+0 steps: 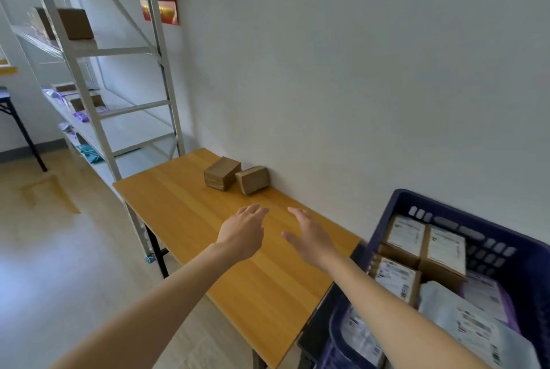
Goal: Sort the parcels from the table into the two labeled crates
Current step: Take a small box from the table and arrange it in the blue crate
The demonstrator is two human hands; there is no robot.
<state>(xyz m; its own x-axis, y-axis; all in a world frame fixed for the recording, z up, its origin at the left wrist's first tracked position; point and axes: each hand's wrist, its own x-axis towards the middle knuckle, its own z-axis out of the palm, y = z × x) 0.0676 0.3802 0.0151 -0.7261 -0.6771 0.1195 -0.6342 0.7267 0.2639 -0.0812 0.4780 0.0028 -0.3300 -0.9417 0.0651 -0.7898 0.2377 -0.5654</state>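
Two brown cardboard parcels [235,175] remain on the wooden table [262,285], just beside each other against the wall. The blue crate [387,219] at the right already holds several labelled boxes and mailer bags, so the sorting appears nearly complete. The left hand [242,230] and right hand [309,234] hover apart above the tabletop, near the parcels, fingers extended and holding nothing.

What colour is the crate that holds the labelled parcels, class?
Dark blue, with a purplish tint; the crate shows in the head view, at lower right.
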